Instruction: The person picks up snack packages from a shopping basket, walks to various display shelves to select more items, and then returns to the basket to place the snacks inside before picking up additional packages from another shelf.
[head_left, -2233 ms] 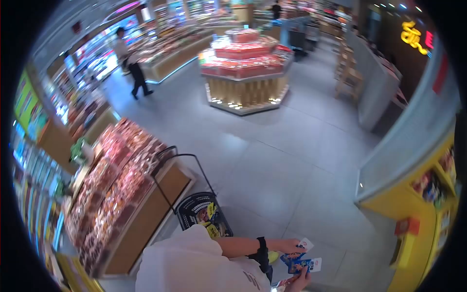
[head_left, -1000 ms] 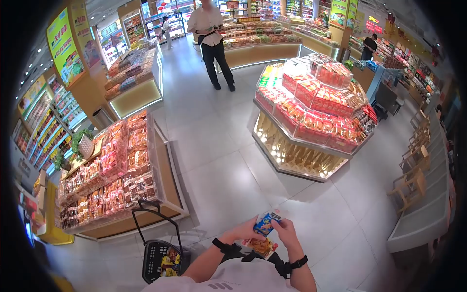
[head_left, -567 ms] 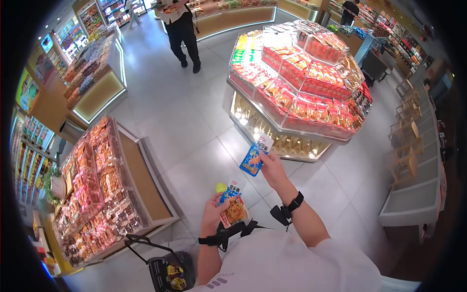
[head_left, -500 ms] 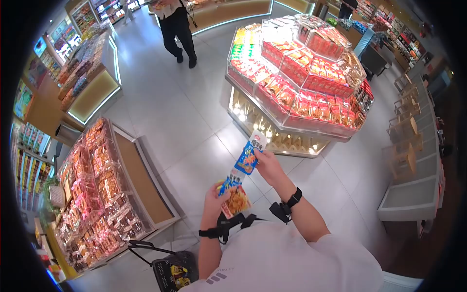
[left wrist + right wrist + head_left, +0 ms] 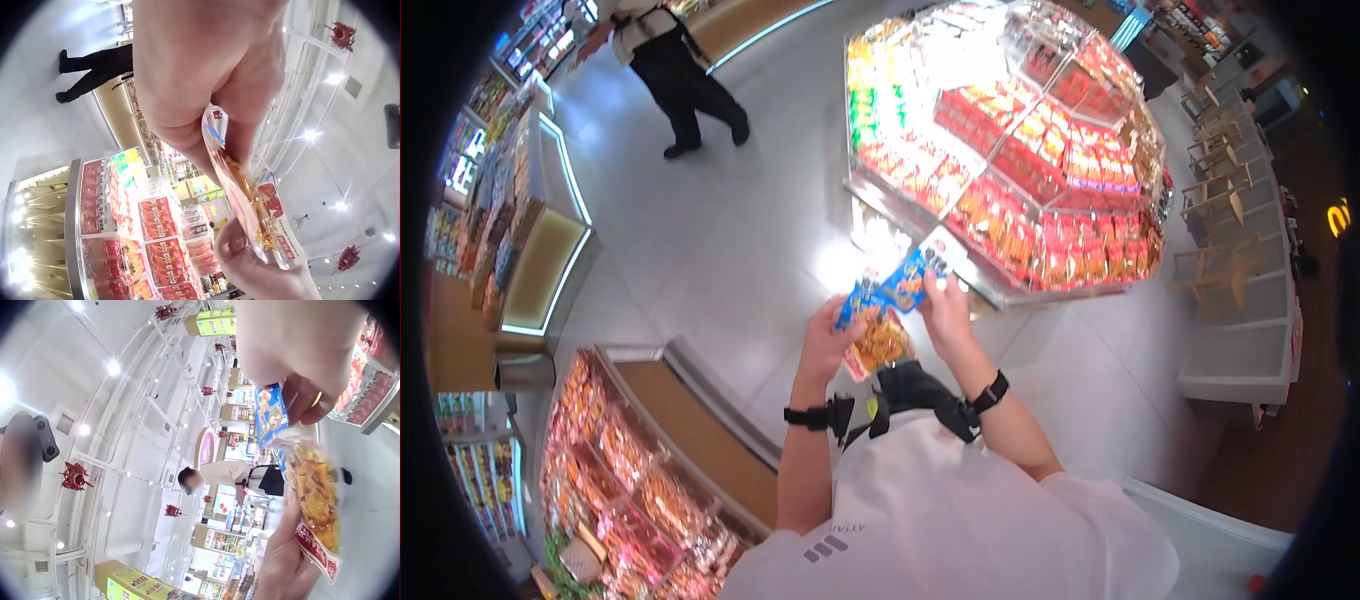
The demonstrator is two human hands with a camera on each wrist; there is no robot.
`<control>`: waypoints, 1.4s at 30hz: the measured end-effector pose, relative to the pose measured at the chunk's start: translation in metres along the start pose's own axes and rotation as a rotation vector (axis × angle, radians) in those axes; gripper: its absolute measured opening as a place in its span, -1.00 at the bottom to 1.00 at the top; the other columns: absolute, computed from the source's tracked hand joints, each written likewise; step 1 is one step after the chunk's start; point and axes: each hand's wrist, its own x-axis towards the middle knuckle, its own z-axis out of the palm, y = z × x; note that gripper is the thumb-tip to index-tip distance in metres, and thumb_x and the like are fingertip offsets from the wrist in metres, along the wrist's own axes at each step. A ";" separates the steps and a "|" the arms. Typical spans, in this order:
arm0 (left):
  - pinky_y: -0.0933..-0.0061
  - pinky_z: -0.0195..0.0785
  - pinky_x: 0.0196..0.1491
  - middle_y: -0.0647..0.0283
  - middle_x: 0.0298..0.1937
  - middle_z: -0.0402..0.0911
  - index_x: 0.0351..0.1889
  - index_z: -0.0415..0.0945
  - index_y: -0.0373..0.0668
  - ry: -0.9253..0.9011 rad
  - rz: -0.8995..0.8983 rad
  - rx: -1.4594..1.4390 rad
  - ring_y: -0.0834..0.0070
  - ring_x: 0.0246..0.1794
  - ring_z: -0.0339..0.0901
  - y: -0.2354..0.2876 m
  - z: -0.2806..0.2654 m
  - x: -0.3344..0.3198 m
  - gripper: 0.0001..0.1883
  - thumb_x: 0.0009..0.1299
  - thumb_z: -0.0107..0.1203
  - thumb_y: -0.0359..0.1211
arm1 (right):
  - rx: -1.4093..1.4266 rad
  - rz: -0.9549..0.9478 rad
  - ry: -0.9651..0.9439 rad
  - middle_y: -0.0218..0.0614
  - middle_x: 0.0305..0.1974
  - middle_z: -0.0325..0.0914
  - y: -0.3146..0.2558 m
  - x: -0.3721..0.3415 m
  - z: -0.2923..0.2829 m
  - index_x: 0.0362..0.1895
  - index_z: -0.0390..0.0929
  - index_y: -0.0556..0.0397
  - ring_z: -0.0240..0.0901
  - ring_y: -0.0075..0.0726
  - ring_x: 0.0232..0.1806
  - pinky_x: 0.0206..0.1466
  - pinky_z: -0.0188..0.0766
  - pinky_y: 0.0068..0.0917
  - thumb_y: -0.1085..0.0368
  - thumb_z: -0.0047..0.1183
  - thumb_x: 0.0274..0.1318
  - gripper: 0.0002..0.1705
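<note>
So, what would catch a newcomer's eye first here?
Probably the brightly lit, many-sided display of red snack packets, upper right in the head view. Below it, the right hand holds a blue plastic packet; the left hand holds another, plus a packet of orange-brown food. Upper left stands a person in black trousers.

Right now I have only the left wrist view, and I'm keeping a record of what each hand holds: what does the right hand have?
Observer: In the head view, the right hand holds a blue packet with a white end.
Operator: Noted. I also see dark-trousered legs; what is worn above them?
Observer: The right wrist view shows a light top.
Operator: And what lies at the head view's lower left?
Observer: A potted plant, beside packaged snacks.
</note>
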 end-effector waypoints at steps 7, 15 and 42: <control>0.44 0.44 0.01 0.16 -0.06 0.52 0.12 0.26 -0.34 0.021 -0.144 0.053 0.47 -0.09 0.52 0.079 -0.041 0.155 -0.47 0.16 0.15 -0.61 | -0.378 0.068 -0.231 -0.43 -0.40 0.54 0.008 0.154 0.079 -0.12 0.41 0.14 0.42 -0.68 -0.43 -0.43 0.31 -0.66 0.25 0.05 0.18 -0.73; 0.40 0.43 0.04 0.03 -0.02 0.51 0.12 0.24 -0.35 0.113 -0.123 -0.097 0.39 -0.04 0.51 0.145 -0.111 0.318 -0.54 0.25 0.06 -0.61 | -0.247 -0.113 -0.169 -0.23 -0.23 0.56 -0.035 0.328 0.217 0.07 0.20 0.18 0.51 -0.53 -0.27 -0.26 0.45 -0.57 0.40 0.00 0.18 -0.60; 0.30 0.39 0.08 0.09 0.06 0.45 0.14 0.24 -0.27 -0.081 -0.543 -0.100 0.30 0.06 0.46 0.326 -0.342 0.930 -0.68 0.45 -0.12 -0.40 | 0.281 -0.790 0.612 -0.19 0.11 0.38 -0.144 0.774 0.331 0.21 0.18 0.18 0.35 -0.35 0.11 0.20 0.27 -0.38 0.53 -0.11 0.17 -0.51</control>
